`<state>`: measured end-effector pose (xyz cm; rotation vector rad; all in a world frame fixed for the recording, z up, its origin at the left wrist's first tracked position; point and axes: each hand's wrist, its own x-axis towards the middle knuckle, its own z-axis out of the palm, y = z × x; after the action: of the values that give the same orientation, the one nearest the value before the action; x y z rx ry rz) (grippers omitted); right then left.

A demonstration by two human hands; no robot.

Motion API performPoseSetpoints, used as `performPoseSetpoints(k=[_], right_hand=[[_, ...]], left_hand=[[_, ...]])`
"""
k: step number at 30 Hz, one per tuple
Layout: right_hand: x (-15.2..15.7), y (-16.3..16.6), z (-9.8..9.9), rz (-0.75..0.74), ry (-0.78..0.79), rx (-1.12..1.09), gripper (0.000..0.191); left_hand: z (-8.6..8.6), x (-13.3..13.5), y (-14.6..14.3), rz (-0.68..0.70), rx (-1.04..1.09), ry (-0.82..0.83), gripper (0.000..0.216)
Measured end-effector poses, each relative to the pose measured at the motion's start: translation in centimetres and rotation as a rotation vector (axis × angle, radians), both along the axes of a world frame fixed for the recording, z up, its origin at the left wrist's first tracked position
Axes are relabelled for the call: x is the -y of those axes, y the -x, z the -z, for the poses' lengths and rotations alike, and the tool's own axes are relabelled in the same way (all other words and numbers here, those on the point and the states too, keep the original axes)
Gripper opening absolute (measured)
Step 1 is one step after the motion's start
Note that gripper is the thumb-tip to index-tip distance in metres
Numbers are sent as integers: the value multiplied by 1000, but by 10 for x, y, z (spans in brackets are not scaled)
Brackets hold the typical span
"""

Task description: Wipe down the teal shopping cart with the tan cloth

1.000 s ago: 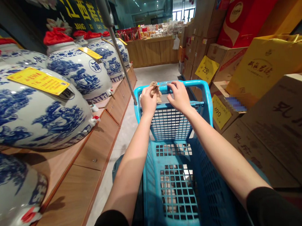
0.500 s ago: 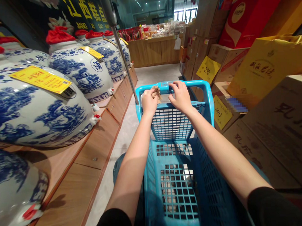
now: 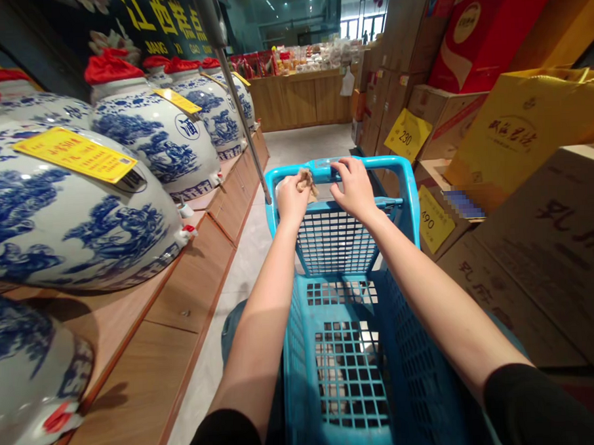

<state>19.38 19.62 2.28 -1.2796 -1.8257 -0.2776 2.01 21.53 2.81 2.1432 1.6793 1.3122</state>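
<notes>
A blue plastic shopping cart [image 3: 411,211] with grid panels stands in front of me, its handle at the far end. My left hand [image 3: 292,200] is closed around a crumpled brown cloth [image 3: 305,183] at the left part of that handle. Against the middle of the handle rests my right hand [image 3: 355,188], its fingers bent over the bar and its thumb lower down, apart from them. Both forearms reach out over the cart's basket. The left fingertips are partly hidden by the hand and the cloth.
Large blue-and-white wine jars [image 3: 129,217] with red cloth tops line a wooden cabinet [image 3: 182,306] on the left. A grey metal pole [image 3: 243,107] rises by the cart's left corner. Stacked cartons [image 3: 538,238] and a yellow bag [image 3: 514,134] crowd the right. A wooden counter [image 3: 296,103] stands ahead.
The view has shifted very slightly. Both hands keep their places at the handle, the left with the cloth, which has shifted slightly in its grasp.
</notes>
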Motion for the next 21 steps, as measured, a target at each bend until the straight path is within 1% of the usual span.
performPoseSetpoints(k=[2, 7, 11, 12, 15, 16, 17, 20, 21], right_hand=[[0, 0, 0, 5, 3, -4, 45], [1, 1, 0, 10, 14, -2, 45], [0, 0, 0, 4, 24, 0, 46], [0, 0, 0, 7, 21, -3, 46], [-1, 0, 1, 11, 10, -8, 46], [-1, 0, 1, 9, 10, -7, 46], [-1, 0, 1, 7, 11, -6, 46], [0, 0, 0, 6, 20, -6, 47], [1, 0, 0, 7, 22, -7, 47]], left_hand=[[1, 0, 1, 10, -36, 34, 14], [0, 0, 0, 27, 82, -132, 32], [-1, 1, -1, -10, 66, -44, 27], [-1, 1, -1, -15, 66, -46, 28], [-2, 2, -1, -22, 94, -156, 33], [-2, 2, -1, -22, 95, -168, 34], [-2, 2, -1, -21, 84, -148, 32], [-2, 2, -1, -21, 19, 11, 21], [-2, 2, -1, -24, 13, 34, 19]])
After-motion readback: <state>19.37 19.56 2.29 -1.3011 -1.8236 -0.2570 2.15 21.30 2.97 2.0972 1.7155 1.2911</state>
